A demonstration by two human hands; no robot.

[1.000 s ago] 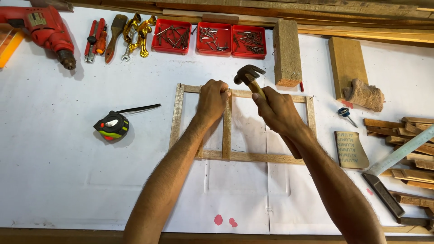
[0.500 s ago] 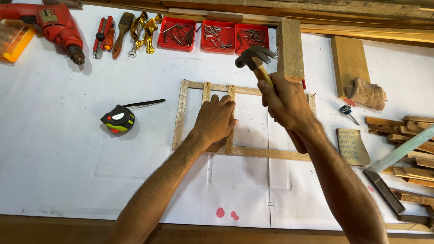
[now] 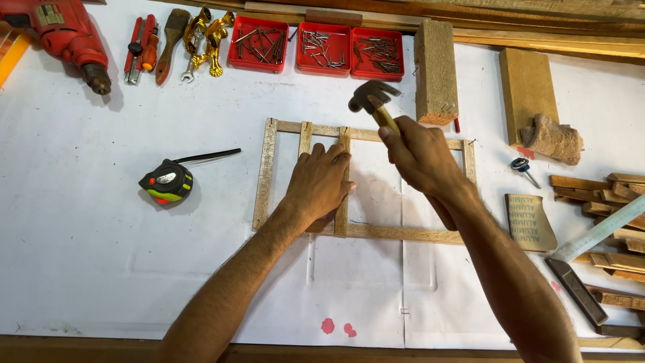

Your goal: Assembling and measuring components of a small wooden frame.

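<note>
A thin wooden frame point(image 3: 266, 175) with upright slats lies flat on white paper. My left hand point(image 3: 321, 185) presses down on its middle slat, fingers spread toward the top rail. My right hand point(image 3: 420, 156) grips the wooden handle of a claw hammer point(image 3: 371, 98), whose dark metal head hovers just above the frame's top rail.
Three red trays of nails point(image 3: 316, 47) and a wood block point(image 3: 435, 70) sit behind the frame. A red drill point(image 3: 70, 40), screwdrivers point(image 3: 141, 50) and a tape measure point(image 3: 166, 182) lie left. Sandpaper point(image 3: 529, 222), a square point(image 3: 591, 242) and wood strips point(image 3: 605, 195) lie right.
My left hand slid from the top rail down onto the middle slat. The hammer rose off the rail, then came back down toward it.
</note>
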